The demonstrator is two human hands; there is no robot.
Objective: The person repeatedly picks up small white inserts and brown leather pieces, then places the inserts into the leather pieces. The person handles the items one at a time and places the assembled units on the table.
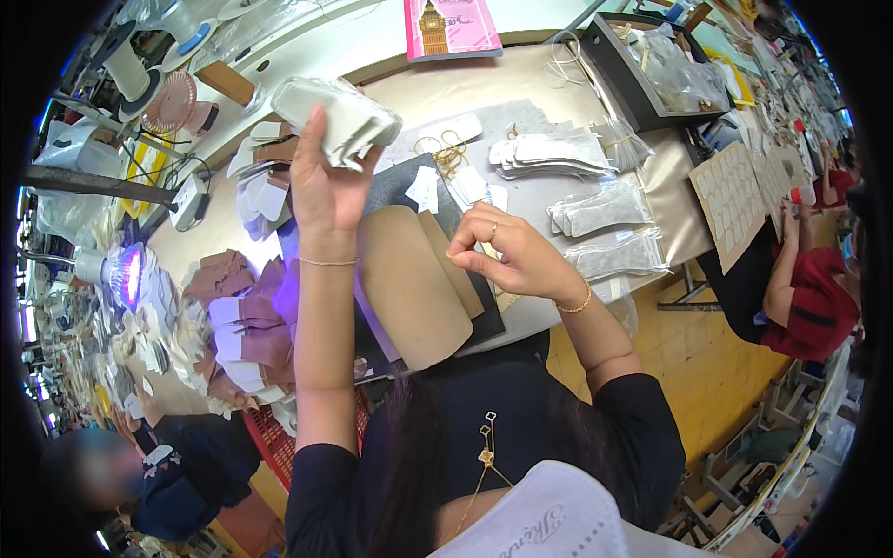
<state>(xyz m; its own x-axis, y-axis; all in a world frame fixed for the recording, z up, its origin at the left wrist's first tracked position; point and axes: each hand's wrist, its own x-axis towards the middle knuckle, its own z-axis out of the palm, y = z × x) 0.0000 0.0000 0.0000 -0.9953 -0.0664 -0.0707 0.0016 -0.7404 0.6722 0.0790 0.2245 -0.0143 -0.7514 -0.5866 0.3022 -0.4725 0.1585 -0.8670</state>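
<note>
My left hand is raised over the far left part of the table, closed around a stack of pale grey-white cut pieces with a shiny clear layer on it. Over the right edge of the work mat, my right hand has thumb and index finger pinched together. Whatever the pinch holds, if anything, is too small to make out. Below and between the hands lies a tan rounded board on a dark mat. Yellow rubber bands and a white paper slip lie just beyond it.
Bundled white pieces lie at the right. Brown and white pieces are heaped at the left, near a lit lamp. A pink notebook and a black box stand at the back. Other people sit on both sides.
</note>
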